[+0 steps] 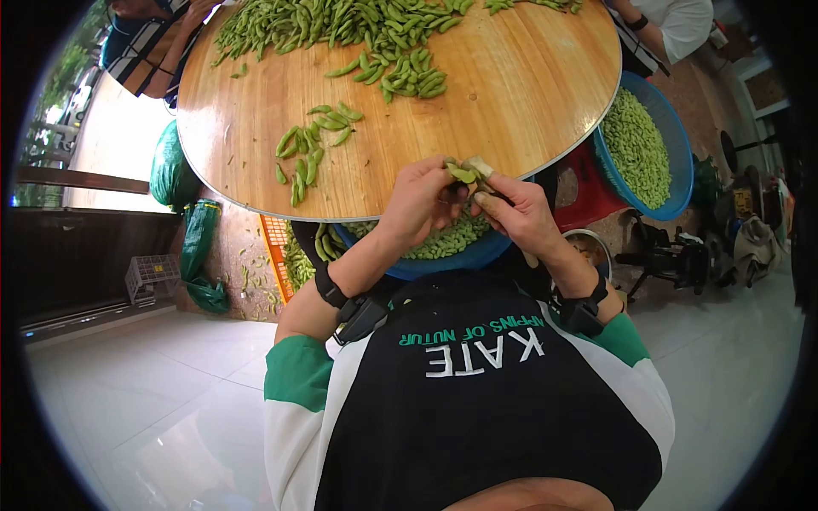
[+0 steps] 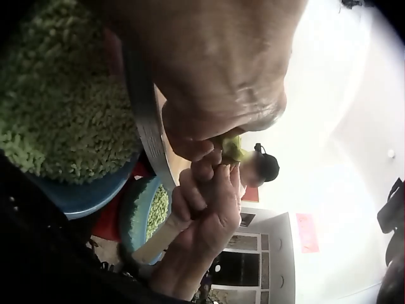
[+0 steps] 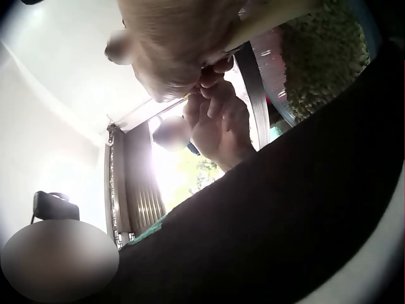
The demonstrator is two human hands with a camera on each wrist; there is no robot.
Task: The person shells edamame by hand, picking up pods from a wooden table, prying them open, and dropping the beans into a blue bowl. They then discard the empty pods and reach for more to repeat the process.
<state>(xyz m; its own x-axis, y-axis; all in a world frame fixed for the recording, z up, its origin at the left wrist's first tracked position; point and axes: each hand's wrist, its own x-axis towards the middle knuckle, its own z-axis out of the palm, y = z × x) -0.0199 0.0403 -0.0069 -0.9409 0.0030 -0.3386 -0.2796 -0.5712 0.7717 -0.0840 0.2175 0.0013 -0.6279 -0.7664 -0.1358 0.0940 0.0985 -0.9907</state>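
Principally, the risk lies at the fingertips. The left hand [image 1: 417, 202] is closed in a pinch on an edamame pod [image 1: 463, 175], held up in front of the body, by the near edge of the round wooden table [image 1: 520, 94]. The right hand [image 1: 521, 215] curls its fingers round a pale flat handle [image 2: 158, 242] and brings its thumb and forefinger against the same pod; the handle's working end cannot be made out. Should that end be sharp, a slip could nick the left fingers. If the pinch loosens, the husk could drop among the shelled beans [image 1: 452, 242] in the near blue basin [image 1: 443, 267] below. Beans squeezed out sideways could, in my judgement, land on the table or floor instead.

Count: pods in hand, one visible; handles, one; blue basins, two, the far blue basin [image 1: 685, 170] at the right also filled with beans; tables, one; orange crates [image 1: 274, 247], one; green plastic bags [image 1: 175, 166], two. Unshelled pods on the table: one large heap [image 1: 290, 25] and one small loose cluster [image 1: 312, 166] toward the left, overlapping too much for an exact tally.
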